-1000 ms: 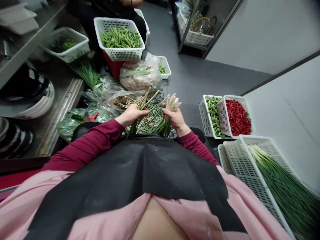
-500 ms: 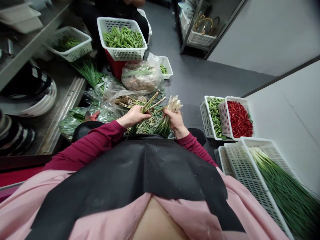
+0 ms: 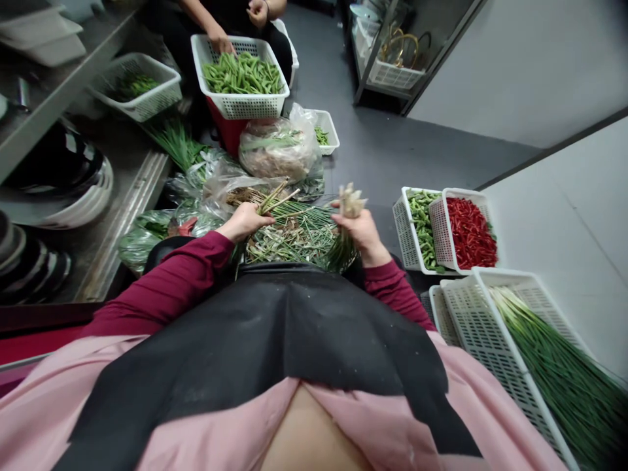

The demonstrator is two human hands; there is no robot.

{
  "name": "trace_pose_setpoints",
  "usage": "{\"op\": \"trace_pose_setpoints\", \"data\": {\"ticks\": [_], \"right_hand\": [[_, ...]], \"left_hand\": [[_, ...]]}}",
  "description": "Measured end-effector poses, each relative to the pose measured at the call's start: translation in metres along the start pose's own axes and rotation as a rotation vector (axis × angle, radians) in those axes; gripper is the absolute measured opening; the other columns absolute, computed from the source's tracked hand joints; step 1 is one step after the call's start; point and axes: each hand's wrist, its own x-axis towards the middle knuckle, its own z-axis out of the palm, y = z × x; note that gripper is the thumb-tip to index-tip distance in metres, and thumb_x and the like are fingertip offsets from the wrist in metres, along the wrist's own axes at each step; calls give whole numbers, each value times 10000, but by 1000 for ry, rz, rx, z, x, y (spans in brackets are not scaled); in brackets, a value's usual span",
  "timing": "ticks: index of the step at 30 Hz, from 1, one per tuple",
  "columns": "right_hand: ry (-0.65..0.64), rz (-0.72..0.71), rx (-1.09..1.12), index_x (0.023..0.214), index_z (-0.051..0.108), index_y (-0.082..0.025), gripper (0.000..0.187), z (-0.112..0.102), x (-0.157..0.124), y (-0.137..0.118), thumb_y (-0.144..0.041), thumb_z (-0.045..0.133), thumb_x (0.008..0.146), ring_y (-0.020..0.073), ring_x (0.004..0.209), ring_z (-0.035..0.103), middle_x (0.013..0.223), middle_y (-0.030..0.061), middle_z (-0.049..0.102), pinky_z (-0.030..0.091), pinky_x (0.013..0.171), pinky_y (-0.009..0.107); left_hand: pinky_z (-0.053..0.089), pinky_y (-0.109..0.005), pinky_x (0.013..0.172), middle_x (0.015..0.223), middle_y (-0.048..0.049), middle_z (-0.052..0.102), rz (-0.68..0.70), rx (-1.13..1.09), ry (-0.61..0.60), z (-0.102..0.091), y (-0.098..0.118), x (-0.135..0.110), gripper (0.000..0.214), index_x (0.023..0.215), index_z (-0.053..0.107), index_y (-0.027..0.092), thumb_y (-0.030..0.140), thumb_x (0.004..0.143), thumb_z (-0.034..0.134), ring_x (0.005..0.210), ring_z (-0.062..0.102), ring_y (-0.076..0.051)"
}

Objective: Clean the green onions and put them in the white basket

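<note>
My left hand (image 3: 245,222) is closed around a few thin scallion stalks (image 3: 277,198), whose brownish-yellow ends stick out up and to the right. A thicker bunch of scallions (image 3: 351,201) is in my right hand (image 3: 362,232). Its white ends point up, and the green leaves hang below my fist. Between and beneath both hands spreads a pile of loose trimmings (image 3: 294,239), green and pale. Just behind my left hand lie more scallions with dark roots (image 3: 240,195), partly inside a clear plastic bag.
Across from me, a co-worker's hand (image 3: 220,42) reaches into a white basket of green peppers (image 3: 240,104). Baskets of red chilies (image 3: 471,232) and long scallions (image 3: 554,353) stand at right. A metal shelf (image 3: 142,203) with stacked bowls borders the left. A full plastic bag (image 3: 277,150) sits ahead.
My hands have moved apart: the left went leftward with its stalks, the right went rightward with the bunch. The co-worker's hand has come into the green pepper basket.
</note>
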Motion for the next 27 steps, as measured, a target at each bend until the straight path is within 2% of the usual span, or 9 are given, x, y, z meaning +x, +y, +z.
{"op": "trace_pose_setpoints", "data": {"ticks": [2,5,7,10,13,15,18,22,27], "right_hand": [[-39,-40,-137,803,682,-164,314,17,-5,10,-322,815,566,135,622,531,653,-15,620,449,646,295],[-29,-141,-245,760,668,-165,237,37,-11,16,-359,751,651,157,699,555,731,15,656,440,725,303],[-61,-175,-309,761,665,-177,201,47,-13,13,-356,719,688,166,715,559,734,21,657,429,725,292],[-125,-176,-453,687,642,-192,169,58,-13,4,-326,741,662,164,684,539,667,18,621,392,674,271],[-125,-158,-560,603,598,-192,199,66,-10,1,-319,738,664,151,634,505,584,9,559,354,635,264],[-127,-159,-542,601,595,-184,204,67,-8,2,-326,714,686,144,631,498,585,6,554,353,631,261],[-201,-151,-398,645,619,-164,186,63,-4,7,-327,692,697,125,619,489,628,1,578,370,630,258],[-317,-12,-194,677,640,-151,220,58,-2,8,-357,716,673,107,553,466,590,-13,558,384,595,262],[-323,49,-90,704,661,-146,224,58,-2,6,-343,741,636,103,537,470,597,-12,579,393,570,257]], "left_hand": [[273,-233,437,449,27,507,-5,23,-31,-2,11,-2,192,602,688,119,261,511,782,444,397,-95],[232,-235,406,420,36,466,9,51,-141,-5,28,-6,168,567,661,126,243,525,774,407,351,-81],[234,-231,401,433,36,476,33,38,-207,-7,37,-8,165,573,656,131,234,522,775,411,353,-79],[282,-226,425,509,21,543,54,7,-266,-6,48,-11,187,646,683,131,243,527,775,454,401,-90],[319,-235,460,546,12,564,49,5,-298,-4,56,-14,184,671,687,131,239,544,766,487,430,-103],[336,-239,490,557,10,567,64,-17,-318,-4,59,-15,165,664,683,135,228,553,762,510,445,-109],[326,-244,506,542,17,546,78,-21,-331,-4,61,-16,142,650,678,142,227,568,758,508,431,-106],[292,-253,501,525,19,530,96,-14,-327,-4,62,-16,135,638,678,141,226,570,759,488,403,-101],[319,-263,535,545,14,555,108,18,-346,-5,65,-16,159,664,689,135,243,567,753,517,435,-111]]}}
